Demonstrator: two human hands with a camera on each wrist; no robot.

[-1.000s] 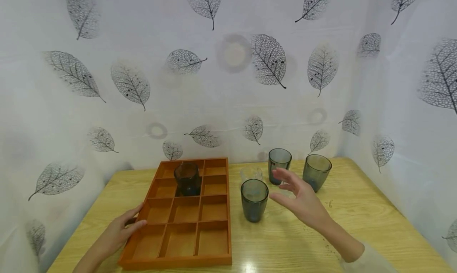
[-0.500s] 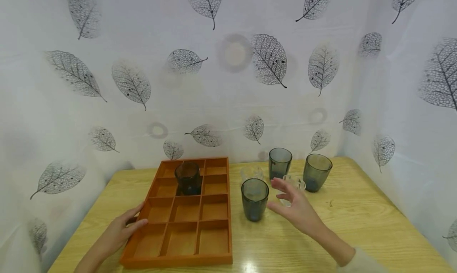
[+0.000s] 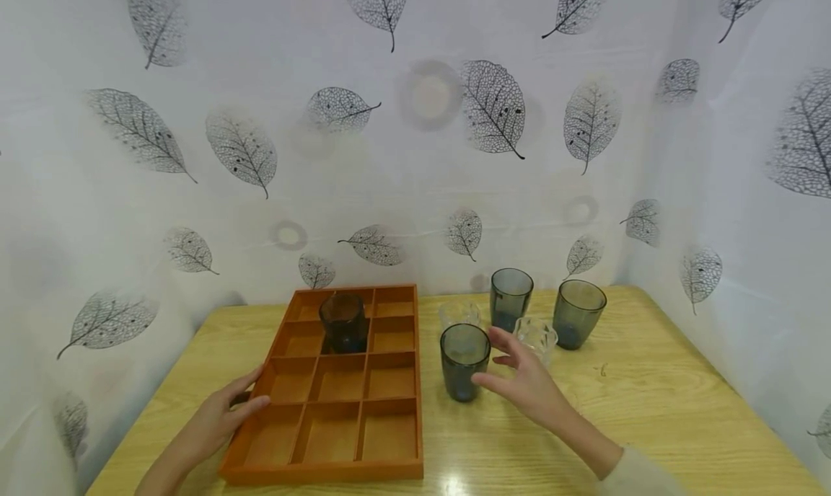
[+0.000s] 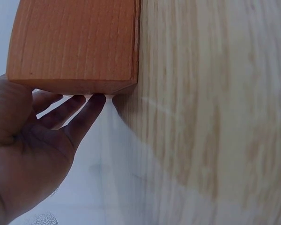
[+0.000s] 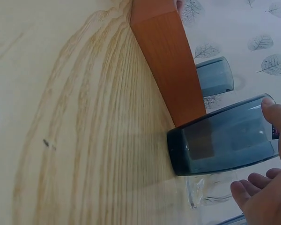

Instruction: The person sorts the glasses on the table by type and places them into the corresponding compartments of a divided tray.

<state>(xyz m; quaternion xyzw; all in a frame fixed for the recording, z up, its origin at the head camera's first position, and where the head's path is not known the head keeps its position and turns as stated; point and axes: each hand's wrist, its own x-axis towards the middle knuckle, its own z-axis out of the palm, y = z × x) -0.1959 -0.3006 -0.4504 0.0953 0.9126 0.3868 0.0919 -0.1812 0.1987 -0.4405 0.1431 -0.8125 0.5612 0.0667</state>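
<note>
In the head view my left hand (image 3: 210, 420) holds the left side of an orange wooden compartment tray (image 3: 321, 474), its thumb over the rim. The left wrist view shows several fingertips against the tray's outer wall (image 4: 79, 42). A grey-blue drinking glass (image 3: 462, 381) stands upright just right of the tray. My right hand (image 3: 529, 384) is spread around this glass's right side, thumb in front and fingers behind. In the right wrist view the thumb overlaps the glass (image 5: 220, 140) near its rim, while the other fingers are apart from it. Contact is unclear.
One dark glass (image 3: 343, 326) sits in the tray towards the back. Two more tinted glasses, one behind (image 3: 510, 298) and one farther right (image 3: 578, 316), stand on the wooden table (image 3: 675, 409). Small clear glass cups (image 3: 535, 337) (image 3: 458, 312) stand among them. A leaf-patterned curtain (image 3: 415, 179) surrounds the table.
My right hand has moved left and slightly down to the nearest glass, uncovering the small clear cup behind it. The left hand and the tray have stayed put.
</note>
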